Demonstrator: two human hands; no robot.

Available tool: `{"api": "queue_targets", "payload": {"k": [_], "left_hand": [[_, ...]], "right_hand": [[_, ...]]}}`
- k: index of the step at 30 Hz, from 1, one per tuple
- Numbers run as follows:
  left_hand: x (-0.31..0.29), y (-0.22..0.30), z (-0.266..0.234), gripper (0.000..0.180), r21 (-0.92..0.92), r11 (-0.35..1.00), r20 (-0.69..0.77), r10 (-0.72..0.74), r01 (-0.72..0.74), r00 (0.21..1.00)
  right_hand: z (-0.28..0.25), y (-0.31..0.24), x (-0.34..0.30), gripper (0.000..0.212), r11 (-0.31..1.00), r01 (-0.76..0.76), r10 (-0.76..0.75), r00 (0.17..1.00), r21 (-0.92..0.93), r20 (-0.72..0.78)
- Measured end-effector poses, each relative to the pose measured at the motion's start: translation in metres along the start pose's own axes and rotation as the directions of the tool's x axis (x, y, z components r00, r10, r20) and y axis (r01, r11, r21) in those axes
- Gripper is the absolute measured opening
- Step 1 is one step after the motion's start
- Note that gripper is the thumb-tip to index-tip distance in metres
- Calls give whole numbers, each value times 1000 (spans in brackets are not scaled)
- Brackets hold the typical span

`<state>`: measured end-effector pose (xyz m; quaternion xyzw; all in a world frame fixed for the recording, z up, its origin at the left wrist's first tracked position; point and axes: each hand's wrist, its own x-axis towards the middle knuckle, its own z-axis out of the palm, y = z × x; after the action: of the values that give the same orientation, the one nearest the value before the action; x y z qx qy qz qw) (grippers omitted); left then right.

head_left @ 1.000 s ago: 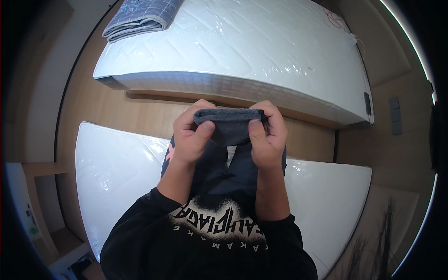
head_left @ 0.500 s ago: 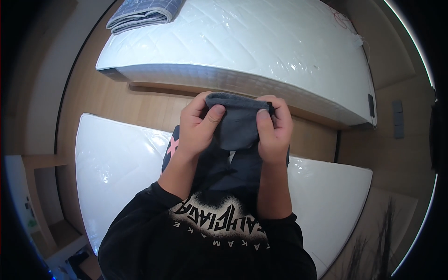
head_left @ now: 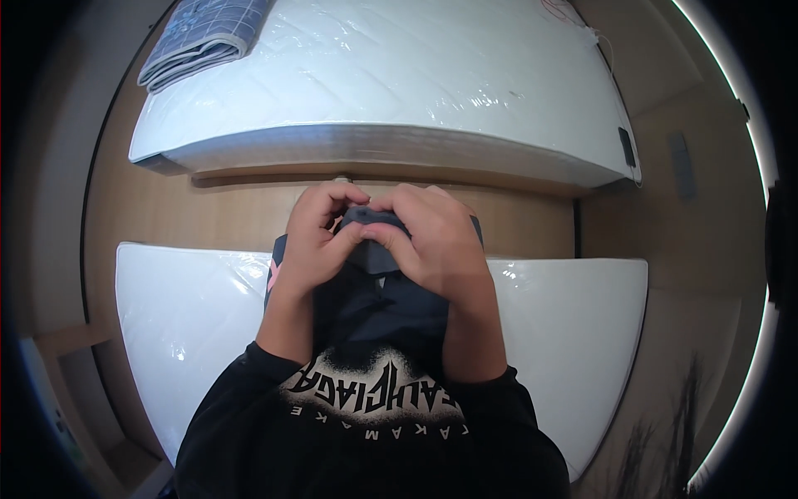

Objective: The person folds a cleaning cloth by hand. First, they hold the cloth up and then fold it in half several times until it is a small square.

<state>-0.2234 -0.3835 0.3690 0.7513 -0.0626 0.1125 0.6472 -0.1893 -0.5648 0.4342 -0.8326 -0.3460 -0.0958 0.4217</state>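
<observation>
A soft dark grey cloth pouch [head_left: 370,259] is in my hands in front of my body, its rim bunched up. My left hand [head_left: 312,237] is closed on the left part of the rim, thumb pressed against the cloth. From the other side my right hand [head_left: 440,241] grips the same rim, and the two thumb tips nearly meet. Much of the pouch is hidden behind the fingers, and its lower part hangs over my dark trousers.
I am at the near white plastic-wrapped mattress [head_left: 191,333]. Across a strip of wooden floor [head_left: 233,212] stands another wrapped mattress [head_left: 374,75]. On it are a folded blue checked blanket [head_left: 204,41] and a red cable [head_left: 559,12] at the far right.
My hands have come together from the two ends of the stretched rim. The rim was wide and taut and is now gathered between my fingers. The whole view has shifted slightly.
</observation>
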Motion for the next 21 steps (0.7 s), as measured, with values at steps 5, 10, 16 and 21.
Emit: {"api": "queue_targets", "payload": {"k": [5,10,16,21], "left_hand": [[15,-12,-9,31,154,967,311,150,-205,939],[2,-52,-14,34,154,986,175,-91,64,980],[13,-31,12,28,-891,338,172,-367,304,914],[12,-38,19,28,-904,331,100,-452,271,886]], "right_hand": [[-9,-11,3,17,985,-171,171,985,-1,-35],[-14,2,1,22,899,-438,438,892,22,-113],[-1,33,0,28,764,-537,628,745,358,-226],[18,45,6,24,816,-499,572,766,290,-294]]}}
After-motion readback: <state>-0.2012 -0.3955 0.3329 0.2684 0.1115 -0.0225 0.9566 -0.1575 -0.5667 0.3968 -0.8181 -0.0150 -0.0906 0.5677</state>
